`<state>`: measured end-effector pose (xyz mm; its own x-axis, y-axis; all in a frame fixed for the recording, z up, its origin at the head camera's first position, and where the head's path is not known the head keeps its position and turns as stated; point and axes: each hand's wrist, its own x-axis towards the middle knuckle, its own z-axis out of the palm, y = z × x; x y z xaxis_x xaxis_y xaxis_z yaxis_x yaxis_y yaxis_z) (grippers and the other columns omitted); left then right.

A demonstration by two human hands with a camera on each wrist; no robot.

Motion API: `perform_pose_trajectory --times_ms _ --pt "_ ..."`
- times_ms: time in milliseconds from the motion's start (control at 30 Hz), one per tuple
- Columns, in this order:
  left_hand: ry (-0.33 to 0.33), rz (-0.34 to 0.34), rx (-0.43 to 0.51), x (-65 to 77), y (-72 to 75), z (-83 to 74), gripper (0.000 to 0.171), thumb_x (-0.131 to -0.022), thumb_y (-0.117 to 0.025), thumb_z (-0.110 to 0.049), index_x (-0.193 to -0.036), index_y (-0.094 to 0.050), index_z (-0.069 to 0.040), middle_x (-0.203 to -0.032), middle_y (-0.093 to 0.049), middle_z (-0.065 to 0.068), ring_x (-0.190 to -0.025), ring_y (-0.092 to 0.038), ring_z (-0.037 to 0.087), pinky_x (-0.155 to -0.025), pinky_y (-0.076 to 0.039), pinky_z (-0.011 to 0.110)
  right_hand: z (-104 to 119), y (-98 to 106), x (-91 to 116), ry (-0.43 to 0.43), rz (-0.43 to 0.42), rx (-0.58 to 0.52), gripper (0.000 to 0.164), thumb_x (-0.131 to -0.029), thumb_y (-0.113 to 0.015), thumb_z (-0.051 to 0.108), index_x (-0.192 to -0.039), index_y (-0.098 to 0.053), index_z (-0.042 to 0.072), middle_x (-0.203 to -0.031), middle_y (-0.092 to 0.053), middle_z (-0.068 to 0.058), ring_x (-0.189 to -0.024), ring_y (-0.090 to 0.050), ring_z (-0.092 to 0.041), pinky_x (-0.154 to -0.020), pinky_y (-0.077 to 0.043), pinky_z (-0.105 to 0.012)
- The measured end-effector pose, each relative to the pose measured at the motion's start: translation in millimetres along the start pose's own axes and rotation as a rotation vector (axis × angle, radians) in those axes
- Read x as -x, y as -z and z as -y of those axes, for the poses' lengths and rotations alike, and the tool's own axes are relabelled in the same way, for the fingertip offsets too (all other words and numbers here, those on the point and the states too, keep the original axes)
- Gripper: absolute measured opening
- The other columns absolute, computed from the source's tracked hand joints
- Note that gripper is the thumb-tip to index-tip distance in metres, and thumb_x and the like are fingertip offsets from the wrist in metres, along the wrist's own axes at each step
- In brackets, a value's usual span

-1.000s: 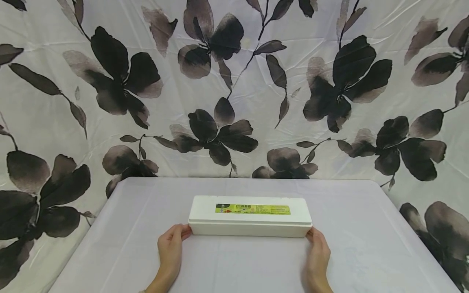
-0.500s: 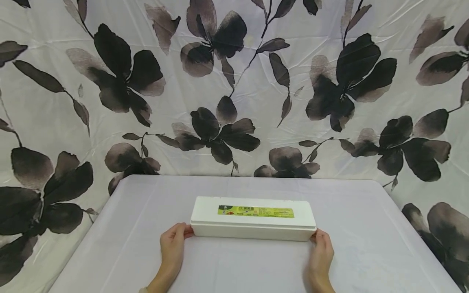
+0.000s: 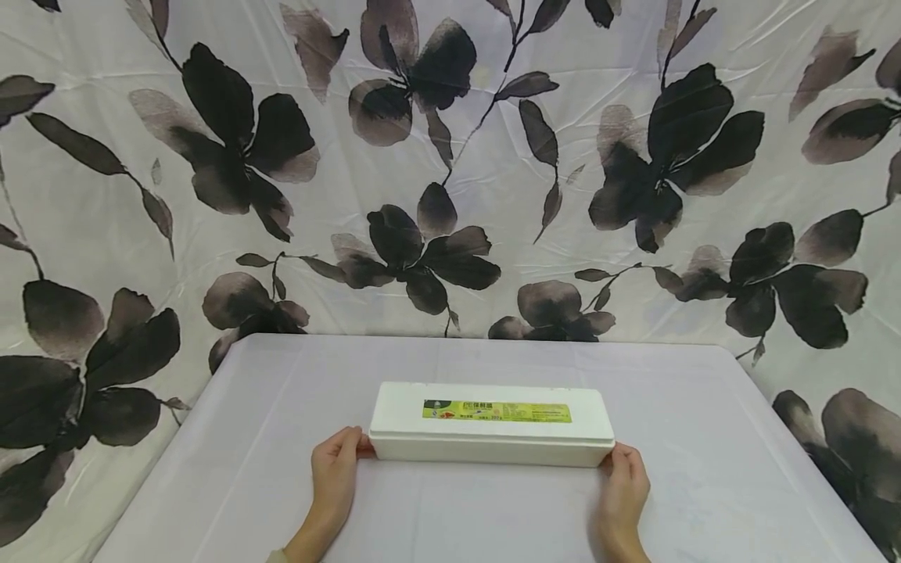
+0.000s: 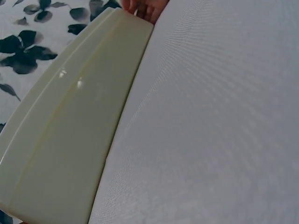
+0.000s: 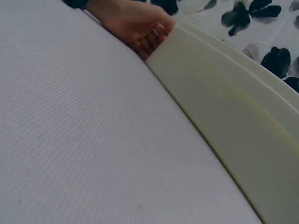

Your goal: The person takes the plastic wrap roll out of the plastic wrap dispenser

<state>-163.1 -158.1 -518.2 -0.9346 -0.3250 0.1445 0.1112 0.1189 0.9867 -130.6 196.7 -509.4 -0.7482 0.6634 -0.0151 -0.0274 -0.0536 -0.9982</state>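
Note:
A long white cling film box [image 3: 493,450] with a yellow-green label [image 3: 496,410] on its lid lies flat on the table, its lid down. My left hand [image 3: 334,473] holds its left end near the lower front corner, fingers bent in against the end. At the opposite end my right hand [image 3: 623,489] holds the box in the same way. The left wrist view shows the plain front face of the box close up, with the right hand at its far end. In the right wrist view the left hand's curled fingers [image 5: 148,43] meet the box's end.
A white cloth covers the table [image 3: 281,383], whose far edge [image 3: 479,339] runs behind the box. Beyond it hangs a white curtain [image 3: 493,180] with dark flowers.
The box has slid slightly to the right and towards me, with both hands staying at its ends. The head view has shifted a little too.

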Motion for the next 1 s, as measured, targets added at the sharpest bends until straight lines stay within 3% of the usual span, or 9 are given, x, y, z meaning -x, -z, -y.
perform_pose_trajectory --times_ms 200,267,433,500,633,700,800,900,1000 --pt "0.013 -0.007 -0.031 2.4 -0.7 -7.0 0.033 -0.101 -0.047 -0.002 -0.077 -0.07 0.006 -0.075 -0.071 0.014 -0.064 -0.068 0.016 -0.068 -0.053 0.022 0.2 1.7 -2.1 0.021 0.019 0.013 0.026 -0.104 -0.037 0.01 -0.093 -0.056 -0.004 -0.09 -0.063 0.015 -0.086 -0.061 0.003 -0.077 -0.045 -0.011" --pt "0.015 -0.008 -0.038 4.8 -1.3 -14.3 0.034 -0.1 -0.047 -0.001 -0.077 -0.069 0.006 -0.075 -0.07 0.014 -0.064 -0.068 0.016 -0.067 -0.053 0.022 0.0 2.3 -3.6 0.046 0.025 0.057 0.028 -0.104 -0.036 0.01 -0.095 -0.057 -0.005 -0.092 -0.063 0.009 -0.085 -0.061 0.003 -0.075 -0.047 -0.011" --pt "-0.005 -0.032 -0.031 2.2 -0.9 -7.1 0.034 -0.101 -0.047 -0.002 -0.076 -0.069 0.005 -0.075 -0.07 0.014 -0.064 -0.067 0.017 -0.065 -0.053 0.023 -1.1 4.0 -8.8 0.083 0.043 0.163 0.033 -0.105 -0.032 0.013 -0.102 -0.058 -0.007 -0.099 -0.062 -0.006 -0.084 -0.059 0.004 -0.074 -0.047 -0.009" --pt "-0.018 -0.043 -0.024 -1.1 -0.6 -0.1 0.034 -0.101 -0.046 -0.003 -0.077 -0.068 0.005 -0.076 -0.07 0.013 -0.065 -0.067 0.018 -0.064 -0.054 0.024 -1.0 4.4 -11.3 0.073 0.051 0.149 0.033 -0.106 -0.032 0.014 -0.104 -0.058 -0.006 -0.098 -0.062 -0.003 -0.085 -0.058 0.004 -0.074 -0.046 -0.009" --pt "-0.03 -0.028 -0.027 -5.0 1.0 -3.1 0.032 -0.103 -0.043 -0.007 -0.088 -0.067 0.006 -0.085 -0.068 0.015 -0.071 -0.066 0.017 -0.067 -0.054 0.024 2.9 5.3 -16.5 0.058 0.058 0.061 0.036 -0.106 -0.033 0.015 -0.11 -0.06 -0.009 -0.093 -0.063 0.008 -0.087 -0.06 0.001 -0.076 -0.048 -0.011" --pt "-0.033 0.009 -0.042 -8.2 3.2 -5.0 0.032 -0.105 -0.041 -0.011 -0.099 -0.067 0.006 -0.095 -0.068 0.016 -0.077 -0.065 0.017 -0.071 -0.053 0.023 6.9 6.2 -19.3 0.067 0.069 0.026 0.039 -0.107 -0.033 0.016 -0.116 -0.06 -0.011 -0.096 -0.063 0.009 -0.091 -0.06 -0.001 -0.079 -0.047 -0.011" --pt "-0.049 0.118 -0.048 -14.1 7.5 -7.9 0.04 -0.108 -0.035 -0.021 -0.122 -0.06 0.006 -0.118 -0.064 0.019 -0.099 -0.063 0.022 -0.083 -0.051 0.026 14.8 6.7 -22.5 0.103 0.091 0.023 0.042 -0.108 -0.03 0.016 -0.122 -0.059 -0.01 -0.107 -0.063 0.002 -0.101 -0.057 -0.008 -0.085 -0.046 -0.013" --pt "-0.053 0.26 -0.025 -20.8 10.9 -10.2 0.05 -0.108 -0.03 -0.029 -0.143 -0.045 0.004 -0.141 -0.051 0.02 -0.124 -0.052 0.032 -0.099 -0.044 0.039 22.5 6.0 -25.6 0.176 0.102 0.064 0.042 -0.108 -0.03 0.016 -0.123 -0.06 -0.009 -0.115 -0.063 -0.008 -0.106 -0.055 -0.013 -0.09 -0.042 -0.015" --pt "-0.049 0.377 -0.019 -28.2 11.7 -11.3 0.059 -0.106 -0.03 -0.033 -0.152 -0.029 0.004 -0.153 -0.037 0.022 -0.138 -0.038 0.039 -0.108 -0.034 0.053 30.0 3.1 -28.3 0.242 0.106 0.101 0.041 -0.108 -0.031 0.016 -0.124 -0.062 -0.006 -0.12 -0.063 -0.013 -0.108 -0.054 -0.014 -0.092 -0.037 -0.017"
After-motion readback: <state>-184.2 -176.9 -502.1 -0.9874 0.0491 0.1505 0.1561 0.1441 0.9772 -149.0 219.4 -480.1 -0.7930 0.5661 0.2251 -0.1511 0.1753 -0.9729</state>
